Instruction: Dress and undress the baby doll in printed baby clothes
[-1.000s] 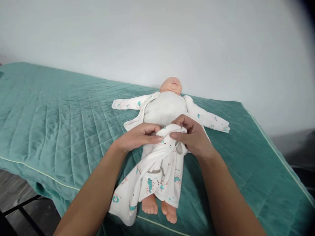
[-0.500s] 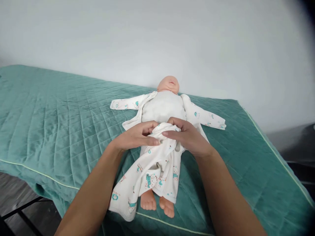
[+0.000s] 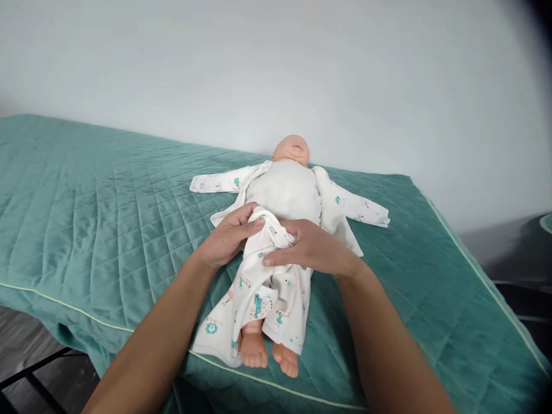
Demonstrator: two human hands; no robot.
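Observation:
A baby doll [image 3: 282, 187] lies on its back, feet toward me. Its patterned white jacket [image 3: 356, 210] is spread apart at the front, with both sleeves stretched sideways. White baby pants [image 3: 254, 276] with animal prints cover its legs, and both bare feet show at the bottom. My left hand [image 3: 235, 233] pinches the bunched waistband on the left, thumb on top. On the other side, my right hand [image 3: 308, 247] grips the waistband fabric, its thumb lying along the front of the pants. The fingertips of my right hand are partly hidden by cloth.
A green quilted cover [image 3: 107, 230] with a pale piped edge drapes the table. Behind it stands a plain grey-white wall [image 3: 215, 69]. A dark metal frame [image 3: 38, 368] shows at the lower left, and dark objects sit at the far right.
My left hand has shifted left and up along the waistband, while my right hand has moved slightly down and left. The loose pant leg has drawn up a little.

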